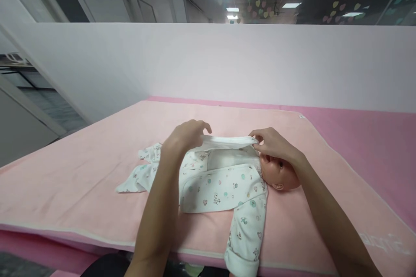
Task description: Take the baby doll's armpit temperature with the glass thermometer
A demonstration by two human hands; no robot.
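A baby doll (pixel 278 174) lies on its back, head to the right, dressed in a white printed wrap-style baby top (pixel 214 190). The far front flap (pixel 229 141) of the top is lifted and stretched between my hands. At its left end my left hand (pixel 186 136) is closed on the cloth, its fingertips partly hidden. Beside the doll's neck, my right hand (pixel 273 142) pinches the other end between thumb and fingers and covers part of the head. One sleeve (pixel 247 233) reaches toward me. Matching printed trousers (pixel 139 177) extend left, partly behind my left forearm.
A peach-pink mat (pixel 81 181) with a pale border lies under the doll, over a darker pink surface (pixel 373 151). Behind stands a white low wall (pixel 227 65) with glass above it. The padded near edge runs close to my body.
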